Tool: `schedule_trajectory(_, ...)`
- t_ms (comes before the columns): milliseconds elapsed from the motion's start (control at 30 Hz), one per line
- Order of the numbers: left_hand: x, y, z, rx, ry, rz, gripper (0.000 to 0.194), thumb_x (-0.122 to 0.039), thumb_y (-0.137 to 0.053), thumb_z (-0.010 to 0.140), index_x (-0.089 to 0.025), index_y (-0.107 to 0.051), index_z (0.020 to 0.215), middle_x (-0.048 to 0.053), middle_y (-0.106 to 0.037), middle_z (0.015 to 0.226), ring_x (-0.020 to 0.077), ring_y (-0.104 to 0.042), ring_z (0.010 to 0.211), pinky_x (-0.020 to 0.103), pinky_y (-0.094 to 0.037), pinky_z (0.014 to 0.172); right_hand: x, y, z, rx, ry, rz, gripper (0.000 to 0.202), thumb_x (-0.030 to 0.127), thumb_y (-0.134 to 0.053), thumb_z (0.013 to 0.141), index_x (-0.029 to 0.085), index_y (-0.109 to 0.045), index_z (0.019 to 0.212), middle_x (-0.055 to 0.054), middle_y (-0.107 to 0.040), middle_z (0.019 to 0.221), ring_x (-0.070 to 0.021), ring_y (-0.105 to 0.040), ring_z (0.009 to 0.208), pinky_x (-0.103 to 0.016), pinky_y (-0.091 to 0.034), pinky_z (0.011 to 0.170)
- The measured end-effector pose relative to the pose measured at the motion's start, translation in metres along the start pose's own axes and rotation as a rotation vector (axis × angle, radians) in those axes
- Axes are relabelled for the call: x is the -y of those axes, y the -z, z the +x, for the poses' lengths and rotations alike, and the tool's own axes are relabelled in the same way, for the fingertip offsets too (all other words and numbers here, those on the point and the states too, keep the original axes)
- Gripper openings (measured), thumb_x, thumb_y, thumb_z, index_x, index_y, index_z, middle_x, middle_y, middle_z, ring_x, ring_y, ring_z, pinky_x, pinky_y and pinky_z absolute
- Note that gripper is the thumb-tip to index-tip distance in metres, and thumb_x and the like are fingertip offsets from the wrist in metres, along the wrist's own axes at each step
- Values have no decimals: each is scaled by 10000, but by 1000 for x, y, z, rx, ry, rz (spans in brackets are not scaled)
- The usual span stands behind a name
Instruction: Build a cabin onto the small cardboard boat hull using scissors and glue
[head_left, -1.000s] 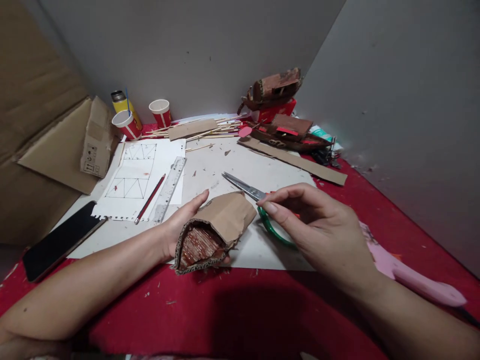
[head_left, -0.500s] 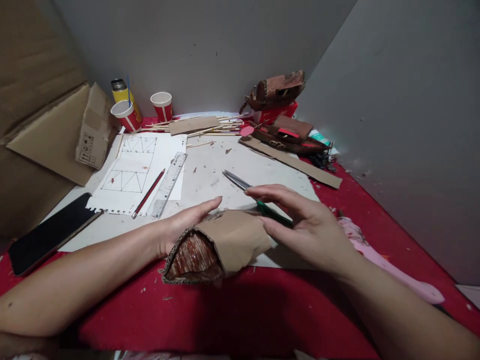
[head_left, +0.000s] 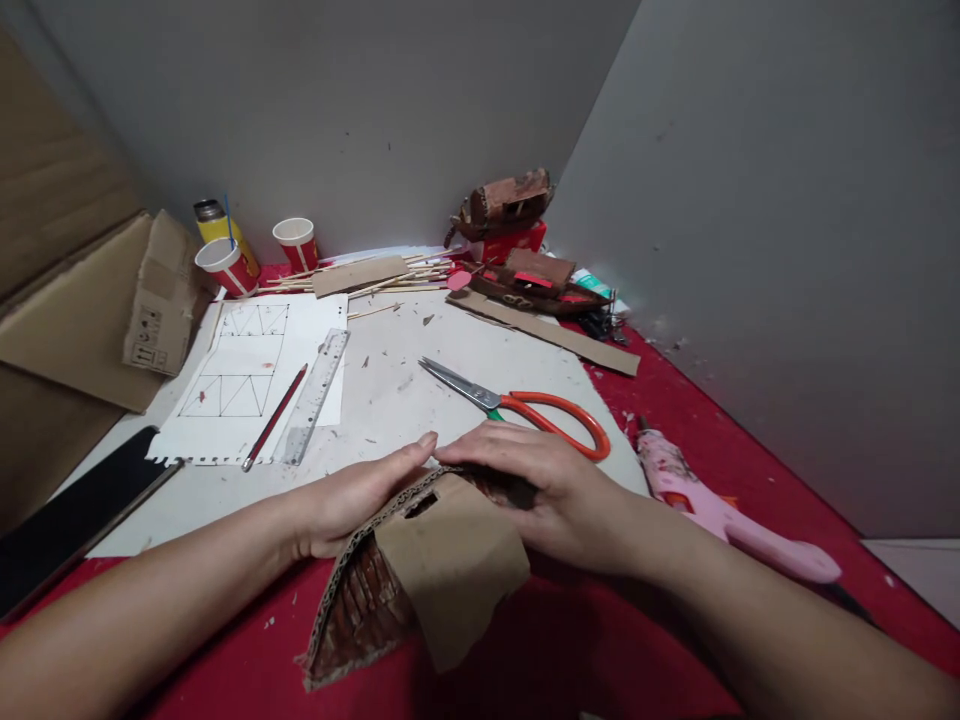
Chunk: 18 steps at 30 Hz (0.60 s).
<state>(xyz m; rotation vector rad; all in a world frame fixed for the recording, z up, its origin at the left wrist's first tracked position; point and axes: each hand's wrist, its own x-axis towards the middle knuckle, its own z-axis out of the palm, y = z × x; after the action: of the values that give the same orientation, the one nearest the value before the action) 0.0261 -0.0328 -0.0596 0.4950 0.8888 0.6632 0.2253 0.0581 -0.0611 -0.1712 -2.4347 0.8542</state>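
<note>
Both left hand (head_left: pixel 352 505) and right hand (head_left: pixel 566 495) are holding a cardboard shell (head_left: pixel 461 565) between their fingers; beyond them, a carton (head_left: pixel 163 275) is showing arrow symbols (head_left: pixel 140 352); a paper cup (head_left: pixel 234 275) is holding a blue straw (head_left: pixel 229 220).

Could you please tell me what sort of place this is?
Probably a small craft corner, though I cannot tell whether at home or elsewhere: a cardboard piece in hand, a pink glue gun and a brown model boat suggest it.
</note>
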Motion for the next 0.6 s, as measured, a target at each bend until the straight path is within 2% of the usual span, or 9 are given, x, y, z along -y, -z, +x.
schedule_trajectory(133,4,1,1,-89,-18,44,548,-692,-633,835,-222,-777,1077,108,-800,1025,315,-692,1085,447,-421,1057,0,-3,0,-4,38,-12,349,107,-589,945,215,-641,1273,-106,-743,1007,-207,-689,946,-329,-562,815)
schedule_trajectory(233,7,0,2,-128,-50,108,529,-684,-594,870,-222,-783,1045,106,-792,1063,310,-675,1117,443,-407,1073,1,-4,0,0,69,-37,296,111,-577,948,218,-668,1208,-101,-734,957,-205,-680,897,-321,-551,773)
schedule_trajectory(333,9,-2,2,-81,-56,115,523,-663,-542,914,-210,-784,1011,100,-782,1093,281,-683,1074,398,-418,1052,2,-5,1,-17,104,-66,207,137,-567,959,213,-682,1114,-87,-723,910,-193,-664,849,-304,-532,739)
schedule_trajectory(500,0,4,1,24,72,-46,659,-718,-499,904,-121,-775,949,117,-774,897,191,-693,785,284,-494,816,4,-4,-1,-16,94,-97,167,134,-514,973,177,-676,977,-73,-713,815,-180,-633,759,-291,-495,689)
schedule_trajectory(567,-8,13,0,42,79,-139,671,-711,-533,888,-93,-761,1016,139,-774,914,194,-708,785,287,-511,799,4,-1,-1,-54,20,-87,172,136,-523,956,175,-684,909,-59,-703,773,-165,-619,708,-277,-473,651)
schedule_trajectory(600,-12,18,1,28,60,-167,661,-689,-556,884,-81,-751,1054,160,-775,949,215,-722,821,308,-525,812,4,1,0,-83,-62,-55,163,134,-544,928,178,-685,859,-45,-696,751,-155,-612,683,-265,-461,629)
